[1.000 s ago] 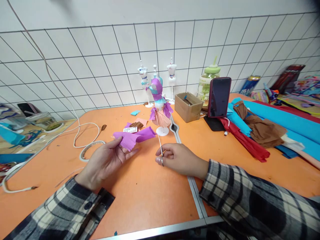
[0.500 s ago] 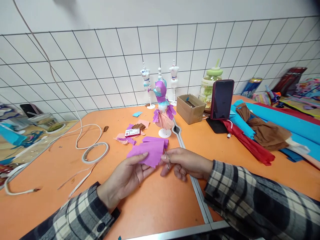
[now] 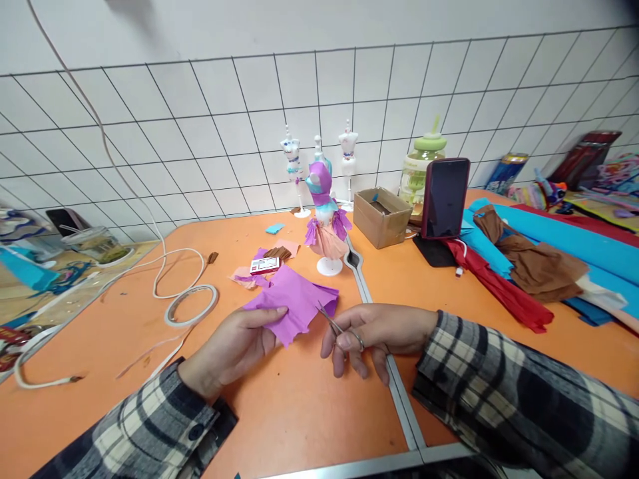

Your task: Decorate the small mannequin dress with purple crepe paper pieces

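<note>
A sheet of purple crepe paper (image 3: 297, 299) is pinched at its left side between the thumb and fingers of my left hand (image 3: 242, 346). Small metal scissors (image 3: 333, 322) are in my right hand (image 3: 367, 336), a finger and thumb at the handle rings. Their slightly parted tips lie at the paper's right part. Beyond the paper stands a small dress form (image 3: 324, 209) in purple, blue and peach crepe paper, on a round white base. Paper scraps (image 3: 244, 277) and a small red-and-white box (image 3: 265, 265) lie left of it.
A tape roll (image 3: 191, 305) and a white cable (image 3: 162, 279) lie at left. Behind are two more dress forms, a cardboard box (image 3: 382, 219), a phone on a stand (image 3: 444, 199) and a green-lidded bottle (image 3: 422, 169). Coloured crepe paper (image 3: 544, 266) spreads at right. A metal strip (image 3: 399, 386) crosses the orange table.
My right hand has drawn back to the right and nearer me with the scissors, whose blades now show. The purple paper has opened out wider, and my left hand has shifted slightly left.
</note>
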{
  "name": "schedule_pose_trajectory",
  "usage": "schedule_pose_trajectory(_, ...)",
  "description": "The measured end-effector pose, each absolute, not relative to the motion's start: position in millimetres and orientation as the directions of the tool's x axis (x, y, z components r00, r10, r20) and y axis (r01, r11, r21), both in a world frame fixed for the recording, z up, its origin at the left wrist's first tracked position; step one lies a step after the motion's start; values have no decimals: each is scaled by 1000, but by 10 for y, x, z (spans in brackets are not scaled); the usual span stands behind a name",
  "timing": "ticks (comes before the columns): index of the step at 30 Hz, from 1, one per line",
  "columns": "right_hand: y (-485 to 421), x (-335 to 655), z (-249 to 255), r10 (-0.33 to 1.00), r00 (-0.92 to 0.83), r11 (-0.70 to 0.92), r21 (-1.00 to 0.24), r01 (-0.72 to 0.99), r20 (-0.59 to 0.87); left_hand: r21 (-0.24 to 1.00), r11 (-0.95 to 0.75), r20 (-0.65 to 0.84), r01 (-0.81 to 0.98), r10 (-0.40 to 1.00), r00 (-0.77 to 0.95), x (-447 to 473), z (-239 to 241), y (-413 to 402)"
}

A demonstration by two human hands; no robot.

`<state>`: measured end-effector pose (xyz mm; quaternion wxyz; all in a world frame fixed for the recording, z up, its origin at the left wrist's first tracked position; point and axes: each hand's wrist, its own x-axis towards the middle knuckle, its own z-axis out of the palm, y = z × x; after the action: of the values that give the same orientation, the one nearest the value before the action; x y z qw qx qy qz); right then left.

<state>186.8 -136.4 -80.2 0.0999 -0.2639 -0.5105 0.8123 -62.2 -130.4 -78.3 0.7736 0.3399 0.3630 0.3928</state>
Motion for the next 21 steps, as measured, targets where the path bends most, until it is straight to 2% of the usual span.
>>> schedule_pose_trajectory(5, -1411, 1855, -746, 383, -847, -397, -893, 210, -369, 864, 411, -289, -290, 877, 383, -654, -820, -1307)
schedule_pose_trajectory(11, -1475, 1767, -766, 569, -752, -154, -942, 299, -332, 884, 379, -255, -273, 881, 398, -620, -862, -1329)
schedule_pose_trajectory(21, -1523, 1712, -772, 593, -737, -120, -940, 318, -325, 920, 291, -193, -263, 920, 340, -513, -824, -1388)
